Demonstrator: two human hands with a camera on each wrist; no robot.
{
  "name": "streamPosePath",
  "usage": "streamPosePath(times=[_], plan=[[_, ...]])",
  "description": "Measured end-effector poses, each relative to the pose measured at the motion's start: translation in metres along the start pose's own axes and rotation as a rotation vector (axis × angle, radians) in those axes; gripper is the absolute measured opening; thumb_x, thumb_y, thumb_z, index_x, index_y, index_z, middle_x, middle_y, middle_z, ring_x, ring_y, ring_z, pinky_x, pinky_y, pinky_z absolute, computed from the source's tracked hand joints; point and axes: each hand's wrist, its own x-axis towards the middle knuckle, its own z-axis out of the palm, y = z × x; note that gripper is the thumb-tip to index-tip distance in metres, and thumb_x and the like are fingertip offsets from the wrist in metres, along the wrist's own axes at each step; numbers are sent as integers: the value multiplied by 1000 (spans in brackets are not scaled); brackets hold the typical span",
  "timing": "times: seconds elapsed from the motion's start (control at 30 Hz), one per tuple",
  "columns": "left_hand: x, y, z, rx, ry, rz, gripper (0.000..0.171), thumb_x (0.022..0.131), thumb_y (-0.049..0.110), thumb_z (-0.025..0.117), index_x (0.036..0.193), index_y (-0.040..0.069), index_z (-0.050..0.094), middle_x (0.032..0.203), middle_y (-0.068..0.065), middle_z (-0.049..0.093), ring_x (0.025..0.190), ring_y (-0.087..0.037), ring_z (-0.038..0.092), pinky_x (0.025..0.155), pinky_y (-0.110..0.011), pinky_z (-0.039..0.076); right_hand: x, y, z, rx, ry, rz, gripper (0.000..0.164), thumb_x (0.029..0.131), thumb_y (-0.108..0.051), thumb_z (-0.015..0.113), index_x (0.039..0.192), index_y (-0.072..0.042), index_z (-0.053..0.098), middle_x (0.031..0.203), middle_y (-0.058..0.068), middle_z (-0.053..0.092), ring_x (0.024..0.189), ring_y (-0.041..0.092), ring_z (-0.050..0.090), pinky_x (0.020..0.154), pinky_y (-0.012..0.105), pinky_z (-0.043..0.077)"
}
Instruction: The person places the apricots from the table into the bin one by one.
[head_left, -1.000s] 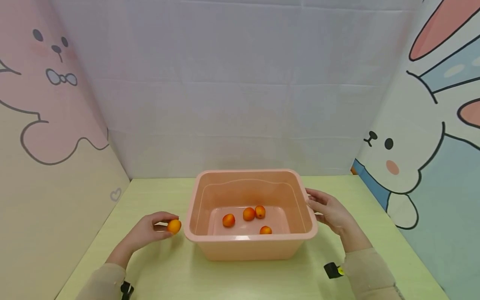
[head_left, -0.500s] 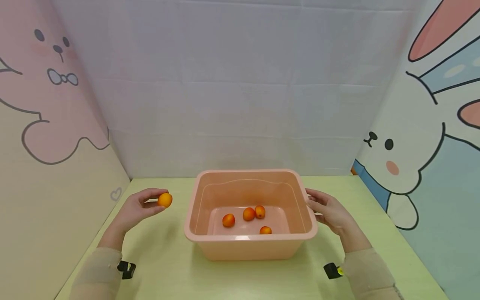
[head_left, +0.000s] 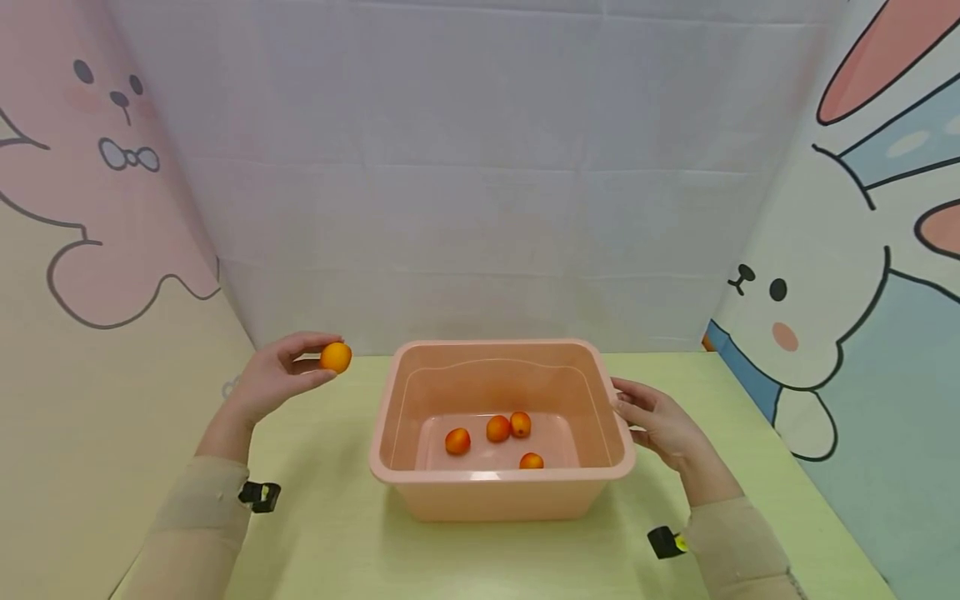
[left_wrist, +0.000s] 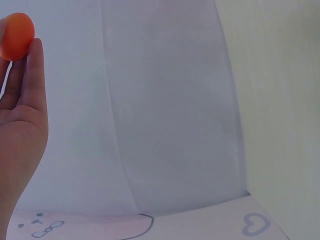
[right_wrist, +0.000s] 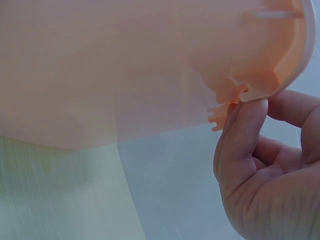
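My left hand pinches a small round orange fruit between thumb and fingertips, raised above the table's far left part. The left wrist view shows the same orange fruit at the tips of the left fingers. In the middle stands a pink plastic basin. Several small orange-red fruits lie on its floor, among them one fruit towards the left and another fruit partly hidden by the front rim. At the basin's right side my right hand holds the rim, with fingers bent beneath its edge.
The pale green table extends around the basin. A white cloth wall rises behind it. Side panels carry a pink cartoon animal at left and a cartoon rabbit at right.
My left hand has risen with the orange fruit from beside the basin's left rim, first drifting left, then up towards the back wall. The right hand and the basin have stayed put.
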Motion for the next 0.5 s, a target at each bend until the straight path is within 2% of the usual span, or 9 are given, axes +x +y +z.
streamPosePath(times=[0.23,0.4,0.5], plan=[[19,23,3,-11,-26,33,45,88,-3,72,131,-4,59,121,7,64,98,-11,69,82,-26,56,0,1,-1,-4,5,6,64,103,-22,55,154,4,24,128,15,53,97,13,60,82,27,56],[34,42,11,-6,-32,32,46,88,1,74,132,-2,60,123,2,64,100,-13,68,83,-26,57,0,0,-1,-12,10,11,64,103,-22,55,154,4,25,126,13,54,97,13,60,83,27,56],[44,53,17,-1,-40,58,46,87,1,75,131,-1,61,124,-2,63,101,-15,68,84,-27,56,0,0,-1,-15,13,13,64,103,-22,55,154,4,25,125,12,55,96,13,60,83,27,56]])
